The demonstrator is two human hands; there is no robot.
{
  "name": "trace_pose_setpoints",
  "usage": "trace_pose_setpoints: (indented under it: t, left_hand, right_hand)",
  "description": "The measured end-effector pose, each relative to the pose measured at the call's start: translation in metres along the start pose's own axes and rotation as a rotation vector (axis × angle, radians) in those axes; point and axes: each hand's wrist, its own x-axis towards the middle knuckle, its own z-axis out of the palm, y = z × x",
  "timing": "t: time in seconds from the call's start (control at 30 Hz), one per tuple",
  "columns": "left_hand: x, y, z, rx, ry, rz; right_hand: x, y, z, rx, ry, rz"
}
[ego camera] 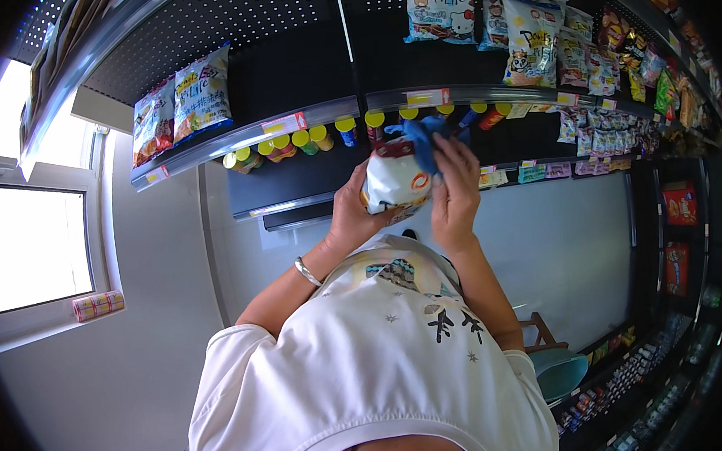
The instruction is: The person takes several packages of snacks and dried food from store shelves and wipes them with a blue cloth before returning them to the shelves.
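Observation:
A puffy white snack bag with a dark red end is held in front of my chest. My left hand grips it from the left side and below. My right hand holds a blue cloth against the bag's right side and top. Part of the cloth lies over the bag's upper edge. Both hands are just in front of the shelf edge, and the bag hides part of the shelf behind it.
Snack bags stand on the upper shelf, with more bags at the right. Yellow-lidded canisters line the shelf below. A window is at the left, with a roll of labels on its sill. A teal basin is at lower right.

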Motion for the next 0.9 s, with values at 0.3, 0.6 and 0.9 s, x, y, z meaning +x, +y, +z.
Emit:
trace_pose_setpoints:
  t: [0.3,0.6,0.9]
  left_hand:
    - [0.007,-0.016,-0.013,-0.75,-0.215,-0.392]
    - [0.017,-0.012,-0.008,0.177,0.124,0.147]
    - [0.039,-0.017,0.024,-1.04,-0.097,-0.308]
  right_hand:
    - [-0.028,0.055,-0.003,1.285,0.055,1.114]
    - [-0.043,0.05,0.011,1.559,0.016,1.224]
    - [-0.017,-0.023,0.002,0.794,-0.123,0.631]
